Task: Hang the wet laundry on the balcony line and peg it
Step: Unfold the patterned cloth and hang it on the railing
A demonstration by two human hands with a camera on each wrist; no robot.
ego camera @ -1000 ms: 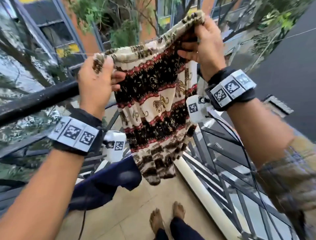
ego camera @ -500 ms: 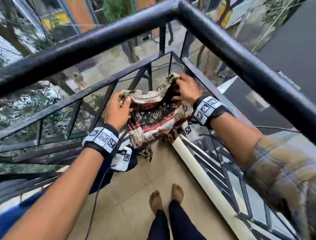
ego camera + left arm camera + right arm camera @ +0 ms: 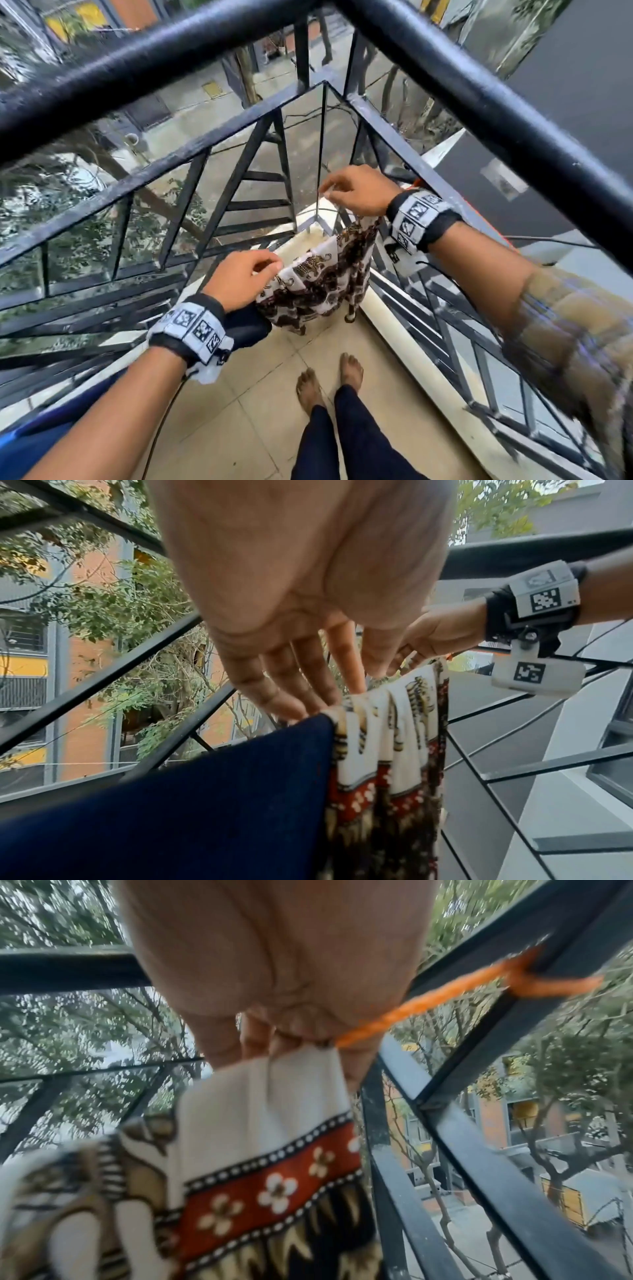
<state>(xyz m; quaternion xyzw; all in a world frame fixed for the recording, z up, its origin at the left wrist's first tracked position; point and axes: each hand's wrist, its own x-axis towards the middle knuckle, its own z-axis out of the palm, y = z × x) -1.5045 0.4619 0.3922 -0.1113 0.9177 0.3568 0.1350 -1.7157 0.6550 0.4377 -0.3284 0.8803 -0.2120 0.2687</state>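
A cream, red and black patterned cloth hangs between my hands in the balcony corner, its top edge bunched in folds. My left hand pinches the cloth's near end, beside a navy cloth hanging on the same line. My right hand grips the far end of the patterned cloth right where the orange line runs to its knot on the railing bar. In the left wrist view my fingers reach down onto the cloth's top edge. No peg shows.
A thick black top rail crosses overhead, and the black grille closes the corner on two sides. My bare feet stand on beige floor tiles by a white kerb. Street and trees lie beyond.
The patterned cloth has come down from above the rail to the line inside the corner. My hands have drawn apart along its top edge, and my view has tilted down.
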